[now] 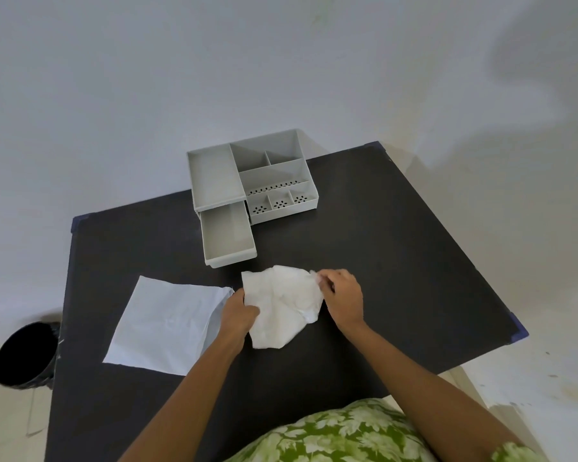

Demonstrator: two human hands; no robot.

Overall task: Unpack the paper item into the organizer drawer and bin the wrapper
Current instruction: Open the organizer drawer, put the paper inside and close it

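Observation:
A crumpled white paper item (282, 308) lies on the black table (397, 261) just in front of me. My left hand (239, 313) grips its left edge. My right hand (342, 295) pinches its upper right corner. To the left lies a flat pale wrapper bag (162, 325), its open end towards my left hand. Beyond the paper stands a grey desk organizer (267, 171) with its lower drawer (227, 236) pulled out and nothing in it.
A black waste bin (24, 353) stands on the floor left of the table. The organizer has several small compartments on its right side. White wall lies behind the table, and pale floor to the right.

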